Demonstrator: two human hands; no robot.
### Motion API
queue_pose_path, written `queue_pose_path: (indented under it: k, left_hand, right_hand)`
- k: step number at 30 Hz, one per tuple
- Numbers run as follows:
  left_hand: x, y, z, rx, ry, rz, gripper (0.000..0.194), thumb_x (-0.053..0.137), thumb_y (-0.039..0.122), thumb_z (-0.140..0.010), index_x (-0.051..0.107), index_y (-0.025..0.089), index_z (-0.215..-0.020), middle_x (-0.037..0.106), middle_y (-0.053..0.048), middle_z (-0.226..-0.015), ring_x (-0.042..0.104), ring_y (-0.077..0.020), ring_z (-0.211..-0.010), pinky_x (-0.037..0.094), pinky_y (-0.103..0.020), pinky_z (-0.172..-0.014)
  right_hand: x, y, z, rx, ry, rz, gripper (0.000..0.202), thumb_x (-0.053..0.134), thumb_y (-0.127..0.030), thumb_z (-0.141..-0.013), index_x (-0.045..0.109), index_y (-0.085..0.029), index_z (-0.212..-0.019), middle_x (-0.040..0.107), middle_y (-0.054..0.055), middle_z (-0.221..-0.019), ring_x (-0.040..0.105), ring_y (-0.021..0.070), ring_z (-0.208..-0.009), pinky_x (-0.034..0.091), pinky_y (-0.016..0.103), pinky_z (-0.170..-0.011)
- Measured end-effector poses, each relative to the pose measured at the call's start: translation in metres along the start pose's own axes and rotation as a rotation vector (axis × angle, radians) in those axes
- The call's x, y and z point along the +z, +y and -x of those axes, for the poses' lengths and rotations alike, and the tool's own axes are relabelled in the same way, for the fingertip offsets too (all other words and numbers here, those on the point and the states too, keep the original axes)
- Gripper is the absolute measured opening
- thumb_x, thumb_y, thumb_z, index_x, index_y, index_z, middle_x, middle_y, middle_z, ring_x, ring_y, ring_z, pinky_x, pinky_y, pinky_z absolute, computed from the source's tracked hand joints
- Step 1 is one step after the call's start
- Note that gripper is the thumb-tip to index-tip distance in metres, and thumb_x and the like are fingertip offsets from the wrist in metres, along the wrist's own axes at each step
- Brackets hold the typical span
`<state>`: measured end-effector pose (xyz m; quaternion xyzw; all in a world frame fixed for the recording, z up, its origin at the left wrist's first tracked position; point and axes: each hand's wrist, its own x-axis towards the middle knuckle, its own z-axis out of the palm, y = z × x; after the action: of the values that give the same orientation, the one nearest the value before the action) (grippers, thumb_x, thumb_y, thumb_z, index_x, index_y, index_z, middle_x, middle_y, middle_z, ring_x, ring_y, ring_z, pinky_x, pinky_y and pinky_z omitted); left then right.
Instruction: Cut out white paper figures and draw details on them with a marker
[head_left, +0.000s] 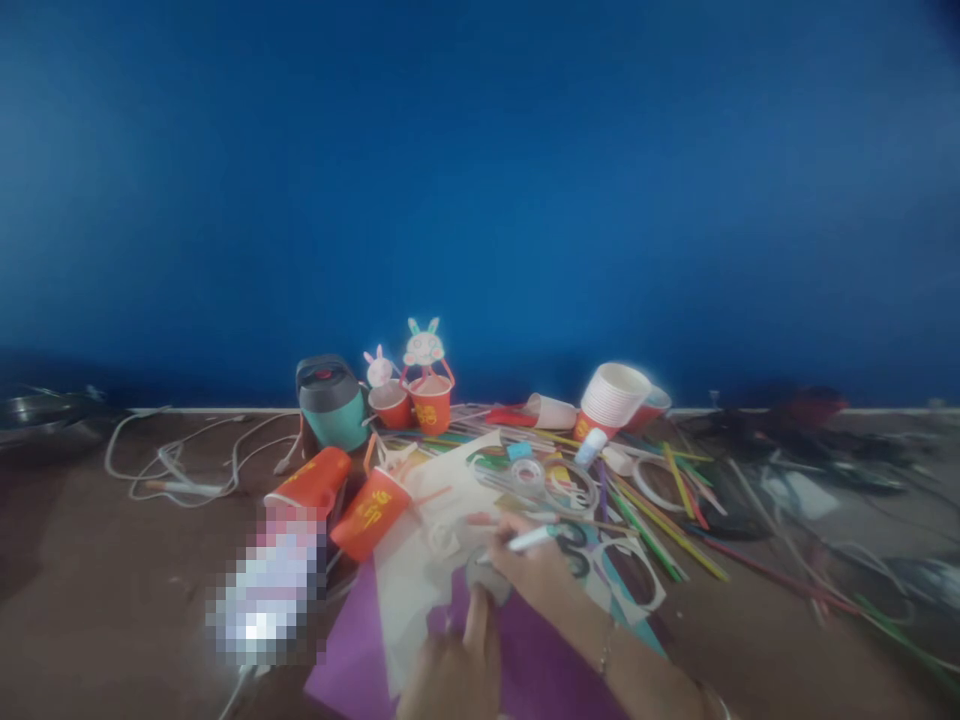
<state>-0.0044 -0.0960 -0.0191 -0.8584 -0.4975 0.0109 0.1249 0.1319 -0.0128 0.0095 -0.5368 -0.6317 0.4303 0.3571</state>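
My right hand is closed around a white marker, its tip pointing down and left at a small pale paper piece. My left hand lies low in the view, one finger stretched out to the lower edge of that piece; the other fingers are blurred. Under both hands is a purple sheet of paper, partly overlapped by a white sheet. Scissors with dark handles lie beside my right wrist, partly hidden.
Two orange paper cups lie at the left. Behind them stand a teal jug and rabbit figures on cups. A cup stack, tape rolls and colored sticks spread rightward. A white cable loops at left.
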Motion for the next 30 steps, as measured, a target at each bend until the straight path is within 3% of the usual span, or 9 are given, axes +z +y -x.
queue_pose_path:
  k: [10,21,30]
  left_hand:
    - [0.0008,-0.0004,0.0006,0.015,0.01,-0.005,0.045,0.053,0.007,-0.076,0.062,0.018,-0.119,0.059,-0.017,-0.12,0.058,-0.0117,-0.056,0.046,-0.023,-0.046]
    - [-0.0023,-0.0008,0.0005,0.012,0.016,-0.004,0.044,0.053,0.006,-0.076,0.063,0.017,-0.118,0.06,-0.016,-0.119,0.059,-0.0117,-0.057,0.047,-0.022,-0.047]
    - [-0.0026,-0.0004,0.0004,0.007,0.017,-0.008,0.043,0.054,0.008,-0.077,0.062,0.017,-0.118,0.06,-0.016,-0.119,0.059,-0.0116,-0.056,0.046,-0.023,-0.047]
  right_hand:
    - [0.0023,0.0058,-0.0015,0.022,0.015,-0.016,0.016,0.049,-0.028,-0.074,0.041,-0.022,-0.061,0.048,-0.005,-0.054,0.038,0.0109,-0.048,0.033,0.024,-0.048]
    - [0.0026,0.0048,-0.0001,0.029,0.042,-0.052,0.018,0.05,-0.025,-0.073,0.041,-0.022,-0.058,0.042,-0.006,-0.049,0.038,0.0114,-0.047,0.031,0.024,-0.047]
    - [0.0011,0.0065,-0.001,-0.03,0.028,0.01,0.017,0.05,-0.028,-0.073,0.042,-0.022,-0.059,0.042,-0.006,-0.054,0.04,0.0132,-0.054,0.036,0.025,-0.054]
